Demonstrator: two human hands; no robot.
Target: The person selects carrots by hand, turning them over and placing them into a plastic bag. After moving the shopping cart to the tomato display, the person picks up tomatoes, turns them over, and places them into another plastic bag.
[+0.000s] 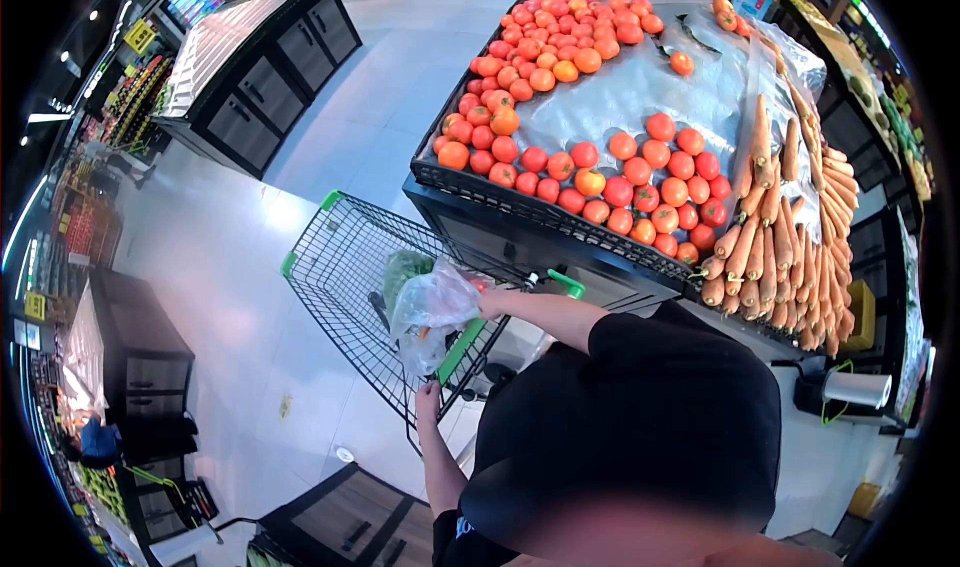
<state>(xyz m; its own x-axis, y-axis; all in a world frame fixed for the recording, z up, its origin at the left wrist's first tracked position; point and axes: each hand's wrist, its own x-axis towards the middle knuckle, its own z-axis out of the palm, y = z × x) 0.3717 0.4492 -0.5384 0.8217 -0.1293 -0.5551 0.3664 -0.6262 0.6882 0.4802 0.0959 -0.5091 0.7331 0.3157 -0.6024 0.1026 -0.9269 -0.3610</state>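
My left hand (428, 399) is closed round the near end of the shopping cart's handle (462, 352), which has a green grip. At the other end of that handle, my right hand (490, 303) is closed on a clear plastic bag (437, 302). The bag hangs over the handle and the cart's near edge, and its contents are hard to make out. Some of my right fingers are hidden behind the plastic. A bag of green vegetables (405, 269) lies in the wire shopping cart (345, 257), just beyond the plastic bag.
To my right stands a produce stand (470, 212) with tomatoes (640, 172) and piled carrots (780, 257). Dark wooden cabinets (275, 72) stand ahead, with another cabinet (145, 352) to the left. A roll of bags (857, 389) hangs by the carrots. Pale tiled floor (240, 297) surrounds the cart.
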